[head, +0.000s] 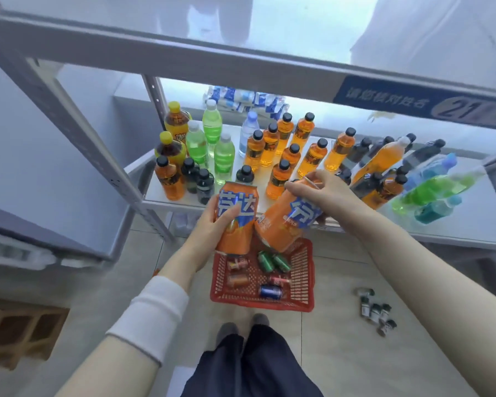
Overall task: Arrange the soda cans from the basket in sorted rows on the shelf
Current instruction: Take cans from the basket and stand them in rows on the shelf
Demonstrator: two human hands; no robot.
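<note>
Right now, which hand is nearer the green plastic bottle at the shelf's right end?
Right. The right hand is left of the green plastic bottle; the left hand sits farther left.

A grey metal shelf unit stands on a pale tiled floor. Left of it sits a brown slatted crate; behind it, a pale wall under cool, bright light.

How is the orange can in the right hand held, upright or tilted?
Tilted: the right hand grips the orange can with its top leaning rightward.

Above red basket: upright orange can beside tilted orange can.
</note>
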